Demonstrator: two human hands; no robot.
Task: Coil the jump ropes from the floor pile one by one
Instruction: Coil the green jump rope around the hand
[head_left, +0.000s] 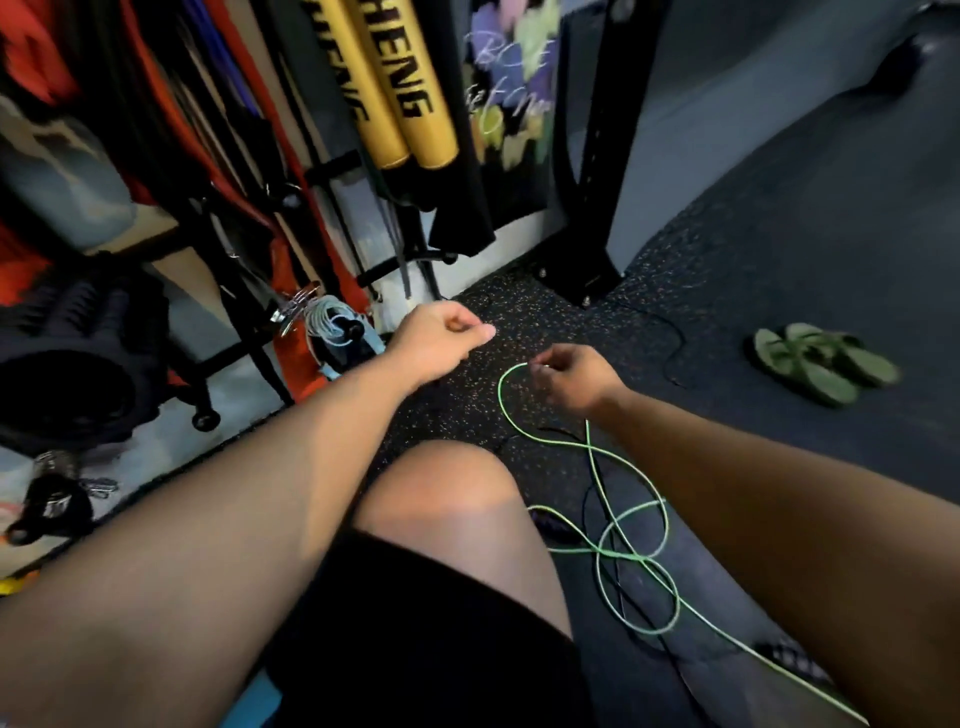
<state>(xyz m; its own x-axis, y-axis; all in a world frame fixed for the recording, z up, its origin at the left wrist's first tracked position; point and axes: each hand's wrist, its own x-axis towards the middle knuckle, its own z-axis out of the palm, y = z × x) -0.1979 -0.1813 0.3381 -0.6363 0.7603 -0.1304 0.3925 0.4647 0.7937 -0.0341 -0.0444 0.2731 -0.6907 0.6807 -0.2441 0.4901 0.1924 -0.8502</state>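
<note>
Head view: right hand (571, 376) pinches the thin bright-green cord jump rope (590, 448) at the top of a raised bend. Remaining rope lies in loose crossing loops on the black speckled rubber floor (519, 322), beside the bare knee (441, 493). Left hand (441, 340) is curled; whether it grips anything cannot be determined.

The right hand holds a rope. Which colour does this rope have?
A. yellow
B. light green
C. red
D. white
B: the right hand pinches the light green rope at the top of a curved loop, and the rest of the rope trails down beside the knee.
</note>
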